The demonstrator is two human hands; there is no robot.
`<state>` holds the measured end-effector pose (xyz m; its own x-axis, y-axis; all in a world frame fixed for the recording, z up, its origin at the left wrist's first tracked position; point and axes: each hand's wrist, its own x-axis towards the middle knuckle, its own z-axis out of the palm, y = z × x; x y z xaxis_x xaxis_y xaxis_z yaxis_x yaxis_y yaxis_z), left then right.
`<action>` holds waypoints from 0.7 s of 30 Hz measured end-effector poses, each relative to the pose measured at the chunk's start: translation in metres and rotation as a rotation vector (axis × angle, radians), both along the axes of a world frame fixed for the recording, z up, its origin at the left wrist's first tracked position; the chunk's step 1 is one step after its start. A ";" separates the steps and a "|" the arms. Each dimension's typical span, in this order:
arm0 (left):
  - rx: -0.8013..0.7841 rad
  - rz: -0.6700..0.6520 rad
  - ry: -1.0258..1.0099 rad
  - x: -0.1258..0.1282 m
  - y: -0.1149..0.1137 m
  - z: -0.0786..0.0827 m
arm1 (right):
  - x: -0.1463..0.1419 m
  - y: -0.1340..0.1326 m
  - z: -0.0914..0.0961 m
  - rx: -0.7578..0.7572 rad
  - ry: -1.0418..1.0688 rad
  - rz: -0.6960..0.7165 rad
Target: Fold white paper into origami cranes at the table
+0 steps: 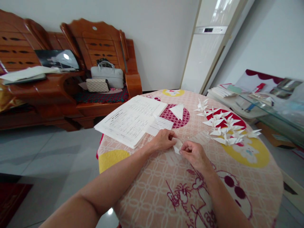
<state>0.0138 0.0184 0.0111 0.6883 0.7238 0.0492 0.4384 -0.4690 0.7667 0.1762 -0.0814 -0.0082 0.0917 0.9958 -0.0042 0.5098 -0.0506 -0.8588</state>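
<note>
Between my two hands is a small piece of folded white paper (177, 146), held just above the patterned tablecloth. My left hand (163, 139) is closed on its upper left side, with the fingers bent around the edge. On its right side my right hand (194, 154) pinches the paper between thumb and fingers. Printed paper slips (163, 124) lie just beyond my left hand. A white folded triangle (178, 111) rests farther back on the dark pink circle. To the right, several folded paper cranes (224, 123) are grouped together.
A stack of printed sheets (128, 122) covers the left part of the round table (152, 190). A glass-topped stand (273, 110) with papers and bags adjoins on the right. Behind are a wooden chair (99, 41) holding bags and a tall white air conditioner (204, 53).
</note>
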 end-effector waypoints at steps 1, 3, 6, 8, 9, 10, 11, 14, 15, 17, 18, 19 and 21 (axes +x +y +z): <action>0.004 0.013 0.012 0.000 0.000 0.000 | 0.001 0.000 0.000 -0.001 0.043 -0.013; 0.013 0.030 0.019 0.001 0.000 0.000 | 0.003 0.000 0.000 0.004 0.090 -0.051; 0.054 0.044 0.003 0.002 -0.001 -0.002 | 0.003 0.001 -0.001 0.031 0.073 -0.096; 0.096 0.053 -0.011 0.002 0.000 -0.004 | 0.002 0.002 -0.002 0.045 0.017 -0.117; 0.116 0.057 -0.018 0.003 0.000 -0.006 | 0.002 0.002 -0.002 0.048 -0.020 -0.123; 0.134 0.059 -0.025 0.003 0.000 -0.007 | 0.001 0.002 -0.003 0.050 -0.055 -0.128; 0.151 0.059 -0.034 0.003 0.001 -0.008 | 0.001 0.002 -0.003 0.051 -0.087 -0.131; 0.185 0.035 -0.048 0.003 0.002 -0.010 | -0.001 0.003 -0.003 0.060 -0.170 -0.122; 0.188 0.021 -0.046 0.002 0.003 -0.010 | -0.001 0.003 -0.003 0.064 -0.190 -0.119; 0.182 -0.014 -0.033 0.000 0.005 -0.009 | -0.002 0.002 -0.002 0.070 -0.223 -0.115; 0.175 -0.033 -0.026 -0.001 0.006 -0.008 | -0.002 0.002 -0.001 0.075 -0.236 -0.112; 0.167 -0.051 -0.024 -0.002 0.008 -0.007 | -0.003 0.002 0.000 0.080 -0.248 -0.109; 0.155 -0.076 -0.031 -0.004 0.011 -0.006 | -0.004 0.001 0.001 0.080 -0.271 -0.104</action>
<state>0.0094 0.0293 0.0050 0.7370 0.6518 0.1786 0.3741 -0.6136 0.6954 0.1726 -0.0800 -0.0070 0.1804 0.9771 0.1126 0.7169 -0.0523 -0.6952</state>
